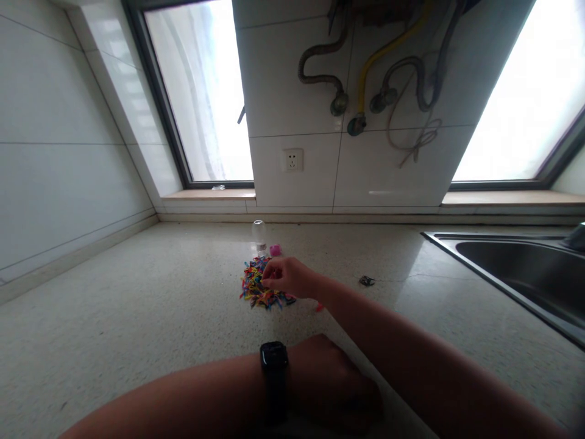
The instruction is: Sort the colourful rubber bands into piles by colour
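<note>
My right hand (287, 275) reaches over a heap of small, bright, many-coloured loops or strips (256, 285) on the countertop. Its thumb and fingers are pinched together at the heap's right side; what lies between them is too small to make out. My left hand (336, 378), with a black watch (274, 355) on its wrist, is low in the view, nearer to me than the heap. Shadow and the angle hide its fingers. Just behind the heap stands a clear bottle-shaped container (259, 236), with a small pink piece (275, 250) beside it.
The speckled countertop (159, 292) runs back to a tiled wall. A small dark tangle (366, 280) lies right of my right hand, and a red piece (319, 306) is beside my right forearm. A steel sink (457, 244) is at the far right.
</note>
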Motion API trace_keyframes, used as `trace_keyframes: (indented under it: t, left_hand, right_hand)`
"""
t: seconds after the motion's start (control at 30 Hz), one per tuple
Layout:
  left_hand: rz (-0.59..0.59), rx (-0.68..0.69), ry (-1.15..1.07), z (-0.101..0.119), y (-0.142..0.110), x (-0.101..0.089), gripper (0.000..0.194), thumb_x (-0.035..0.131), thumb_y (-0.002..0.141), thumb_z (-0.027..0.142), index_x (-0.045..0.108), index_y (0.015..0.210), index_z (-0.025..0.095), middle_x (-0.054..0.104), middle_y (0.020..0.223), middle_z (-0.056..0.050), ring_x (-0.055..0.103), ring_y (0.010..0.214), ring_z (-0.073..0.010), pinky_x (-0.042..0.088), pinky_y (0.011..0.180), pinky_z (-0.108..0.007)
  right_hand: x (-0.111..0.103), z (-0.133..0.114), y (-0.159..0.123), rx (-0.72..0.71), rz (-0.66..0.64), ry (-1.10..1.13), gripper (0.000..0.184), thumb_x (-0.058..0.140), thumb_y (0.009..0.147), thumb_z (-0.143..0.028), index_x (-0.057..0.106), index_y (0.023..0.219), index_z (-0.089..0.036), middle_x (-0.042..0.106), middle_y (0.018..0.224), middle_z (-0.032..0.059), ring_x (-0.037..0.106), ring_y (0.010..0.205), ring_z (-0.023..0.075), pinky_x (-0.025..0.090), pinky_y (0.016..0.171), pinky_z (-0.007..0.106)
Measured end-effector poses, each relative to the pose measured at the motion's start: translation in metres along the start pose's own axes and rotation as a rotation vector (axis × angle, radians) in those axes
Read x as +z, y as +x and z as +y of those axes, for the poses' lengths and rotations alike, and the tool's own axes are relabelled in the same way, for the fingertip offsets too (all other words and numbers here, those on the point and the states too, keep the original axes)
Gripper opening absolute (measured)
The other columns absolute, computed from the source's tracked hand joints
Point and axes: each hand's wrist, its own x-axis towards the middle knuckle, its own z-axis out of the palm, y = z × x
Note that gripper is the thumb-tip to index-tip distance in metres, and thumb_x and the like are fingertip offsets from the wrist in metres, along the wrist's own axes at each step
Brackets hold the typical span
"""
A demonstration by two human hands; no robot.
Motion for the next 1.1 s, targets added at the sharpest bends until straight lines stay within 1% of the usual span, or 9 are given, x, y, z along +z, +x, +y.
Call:
trace_keyframes:
  t: [0.17, 0.33, 0.43, 0.5, 0.57, 0.67, 0.83, 0.97, 1.1]
  left_hand:
    - [-0.058, -0.062, -0.007, 0.001, -0.002, -0.001, 0.019, 0.059, 0.088, 0.041, 0.069, 0.099, 0.029, 0.074, 0.079, 0.005, 0.067, 0.07, -0.0138, 0.04, 0.057, -0.026]
    - [-0.082, -0.074, -0.052, 0.002, -0.001, -0.004, 0.017, 0.061, 0.088, 0.04, 0.068, 0.098, 0.029, 0.073, 0.077, 0.005, 0.068, 0.069, -0.0125, 0.038, 0.055, -0.024]
    - [-0.078, -0.085, -0.056, 0.003, -0.001, -0.003, 0.015, 0.061, 0.088, 0.038, 0.068, 0.098, 0.028, 0.073, 0.075, 0.005, 0.068, 0.069, -0.0122, 0.038, 0.056, -0.024]
    - [-0.07, -0.087, -0.071, 0.002, -0.001, -0.001, 0.015, 0.059, 0.089, 0.037, 0.068, 0.098, 0.028, 0.072, 0.074, 0.004, 0.068, 0.07, -0.0119, 0.04, 0.059, -0.023]
    - [-0.06, -0.074, -0.087, 0.002, -0.001, 0.001, 0.016, 0.058, 0.09, 0.037, 0.068, 0.097, 0.027, 0.071, 0.072, 0.004, 0.067, 0.07, -0.0116, 0.041, 0.061, -0.023]
    - [-0.042, -0.058, -0.091, 0.001, -0.002, 0.004, 0.017, 0.057, 0.09, 0.038, 0.068, 0.096, 0.027, 0.069, 0.069, 0.005, 0.067, 0.068, -0.0113, 0.041, 0.061, -0.023]
    - [-0.036, -0.065, -0.106, 0.0, -0.003, 0.005, 0.018, 0.055, 0.091, 0.039, 0.067, 0.098, 0.028, 0.069, 0.07, 0.005, 0.066, 0.067, -0.0105, 0.041, 0.06, -0.022]
    - [-0.044, -0.071, -0.114, 0.001, -0.003, 0.005, 0.016, 0.056, 0.091, 0.037, 0.067, 0.098, 0.027, 0.07, 0.071, 0.004, 0.067, 0.069, -0.0101, 0.042, 0.062, -0.021]
    - [-0.049, -0.074, -0.108, 0.003, -0.002, 0.003, 0.015, 0.057, 0.09, 0.035, 0.067, 0.098, 0.027, 0.07, 0.071, 0.005, 0.067, 0.068, -0.0101, 0.042, 0.062, -0.021]
  right_hand:
    - [-0.026, 0.001, -0.024, 0.021, 0.053, 0.226, 0.019, 0.065, 0.083, -0.031, 0.065, 0.088, -0.013, 0.063, 0.074, 0.0007, 0.053, 0.066, 0.0108, 0.041, 0.06, 0.022]
    - [-0.076, 0.016, -0.071, 0.079, 0.222, 0.083, 0.017, 0.063, 0.083, -0.032, 0.06, 0.087, -0.016, 0.059, 0.073, -0.0003, 0.051, 0.063, 0.0101, 0.039, 0.056, 0.021]
    - [-0.101, 0.038, -0.103, 0.164, 0.3, -0.03, 0.02, 0.061, 0.084, -0.036, 0.061, 0.087, -0.017, 0.058, 0.072, 0.0003, 0.051, 0.061, 0.0106, 0.04, 0.055, 0.022]
    - [-0.11, 0.056, -0.122, 0.226, 0.358, -0.048, 0.025, 0.061, 0.083, -0.041, 0.063, 0.089, -0.017, 0.058, 0.072, 0.0002, 0.048, 0.056, 0.0098, 0.039, 0.051, 0.023]
    - [-0.113, 0.07, -0.136, 0.277, 0.38, -0.073, 0.026, 0.061, 0.083, -0.042, 0.065, 0.088, -0.017, 0.059, 0.069, 0.0001, 0.049, 0.055, 0.0102, 0.04, 0.052, 0.024]
    - [-0.11, 0.079, -0.147, 0.233, 0.281, -0.178, 0.019, 0.061, 0.083, -0.035, 0.069, 0.085, -0.018, 0.064, 0.076, 0.0034, 0.056, 0.065, 0.0131, 0.044, 0.061, 0.026]
    - [-0.1, 0.071, -0.143, 0.153, 0.191, -0.317, 0.014, 0.061, 0.085, -0.027, 0.071, 0.085, -0.019, 0.067, 0.082, 0.0051, 0.059, 0.074, 0.015, 0.045, 0.072, 0.028]
    - [-0.093, 0.069, -0.137, 0.162, 0.168, -0.381, 0.011, 0.063, 0.084, -0.024, 0.073, 0.088, -0.019, 0.067, 0.085, 0.0057, 0.06, 0.08, 0.0164, 0.044, 0.077, 0.028]
    - [-0.09, 0.073, -0.134, 0.171, 0.176, -0.402, 0.012, 0.064, 0.086, -0.027, 0.073, 0.091, -0.02, 0.068, 0.087, 0.0062, 0.062, 0.084, 0.0171, 0.044, 0.08, 0.029]
